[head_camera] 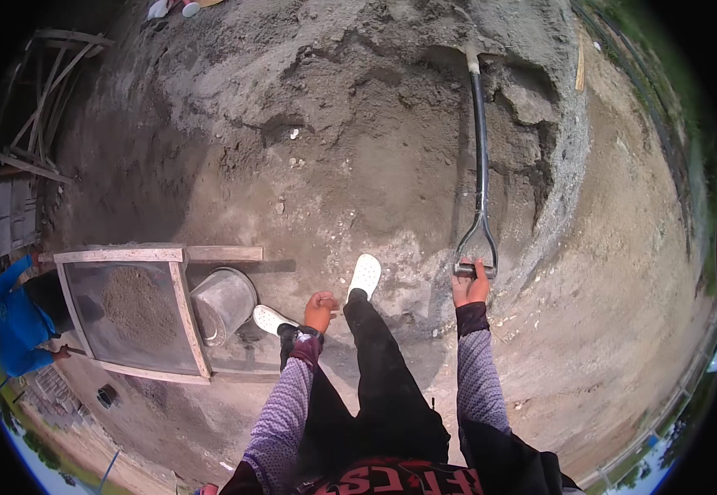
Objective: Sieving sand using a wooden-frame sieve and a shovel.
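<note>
My right hand [473, 284] is closed around the D-shaped grip of a shovel [480, 154]. The black shaft points away from me, and its blade is sunk into the grey sand pile [383, 74], largely hidden. Between my legs and the bucket side, my left hand [321, 311] hangs above the ground with loosely curled fingers and nothing in it. Left of it a grey bucket [231, 300] lies tilted beside a wood-framed sieve [188, 309], which has a heap of sand [139, 303] on its mesh.
A person in a blue top [18, 322] holds the far end of the sieve frame. Wooden trestle-like framing [43, 105] and stacked blocks [2, 216] stand at the left. A small dark container [106, 396] sits on the ground. A wood strip [580, 62] lies at upper right.
</note>
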The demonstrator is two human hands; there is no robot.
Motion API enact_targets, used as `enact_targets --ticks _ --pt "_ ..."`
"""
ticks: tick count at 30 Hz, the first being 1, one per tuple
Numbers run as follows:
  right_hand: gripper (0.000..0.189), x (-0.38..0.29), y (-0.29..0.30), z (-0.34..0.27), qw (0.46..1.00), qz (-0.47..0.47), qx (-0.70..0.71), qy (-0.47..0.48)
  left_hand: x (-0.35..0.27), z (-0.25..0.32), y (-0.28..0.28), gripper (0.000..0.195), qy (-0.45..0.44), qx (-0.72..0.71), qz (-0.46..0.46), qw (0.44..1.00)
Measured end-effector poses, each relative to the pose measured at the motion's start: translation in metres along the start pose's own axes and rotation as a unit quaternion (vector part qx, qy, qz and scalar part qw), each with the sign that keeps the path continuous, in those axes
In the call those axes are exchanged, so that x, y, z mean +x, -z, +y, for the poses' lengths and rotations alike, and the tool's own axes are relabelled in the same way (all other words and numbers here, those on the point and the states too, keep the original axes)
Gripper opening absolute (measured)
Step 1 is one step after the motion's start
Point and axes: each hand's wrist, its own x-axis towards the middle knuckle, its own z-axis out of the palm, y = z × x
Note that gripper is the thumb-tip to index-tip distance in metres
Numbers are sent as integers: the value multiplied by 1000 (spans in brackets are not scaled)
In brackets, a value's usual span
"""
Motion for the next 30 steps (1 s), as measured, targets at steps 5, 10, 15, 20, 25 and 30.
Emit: enact_targets --ticks 5,10,15,20,25,30 --pt "50 -46 -18 110 967 -54 -224 -113 -34 -178 203 17 81 -17 257 963" --pt "44 -82 -56 259 793 -202 -548 -173 -76 -284 327 42 164 -53 458 872" --pt "57 -95 -111 426 286 -366 -854 233 -110 -341 415 79 258 -81 546 793" --pt "71 -123 -146 552 220 -393 -852 268 -128 -453 484 88 206 -64 398 892" --pt "72 -66 -206 551 151 -347 -869 320 -47 -425 395 88 207 -259 332 883" --pt "78 -41 -221 574 93 -409 -877 234 -26 -410 362 83 162 -277 291 901"
